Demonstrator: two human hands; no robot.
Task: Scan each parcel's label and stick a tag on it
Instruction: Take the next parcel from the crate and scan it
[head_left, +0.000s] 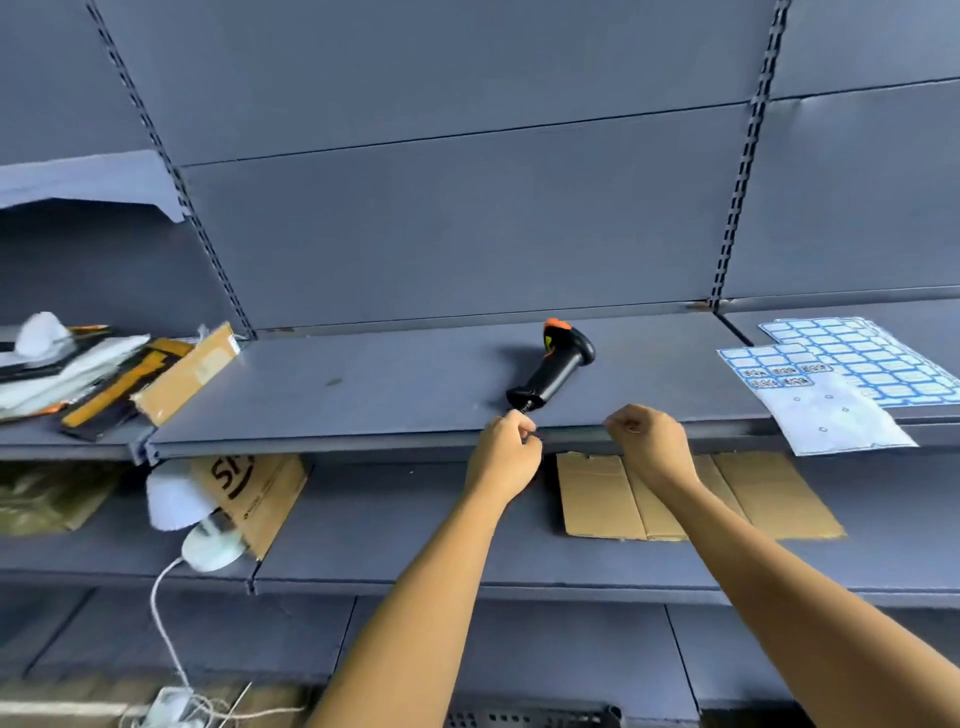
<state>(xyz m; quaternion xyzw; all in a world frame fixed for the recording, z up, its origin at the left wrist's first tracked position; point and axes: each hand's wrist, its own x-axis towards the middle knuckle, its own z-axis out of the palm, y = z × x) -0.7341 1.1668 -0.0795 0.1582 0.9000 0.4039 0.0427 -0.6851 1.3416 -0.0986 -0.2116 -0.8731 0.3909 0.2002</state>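
Left hand (506, 447) pinches scanner (558, 369) butt on shelf (363, 384); right hand (644, 439) curled, contents unclear; scanner likely light, rigid, best gripped by handle

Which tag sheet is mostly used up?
The front sheet, overhanging the shelf edge: its lower part is bare backing. The rear sheet shows full blue-bordered rows.

Soft, even, cool daylight falls on the grey shelf (363, 395), with no glare. The scanner (558, 366) throws a faint shadow to its left. The space beneath the shelf is darker. Wide-angle distortion bends the uprights (748, 156). The parcels (104, 374) at the left edge are smeared with blur, and the print on the tag sheets (852, 364) is too soft to read.
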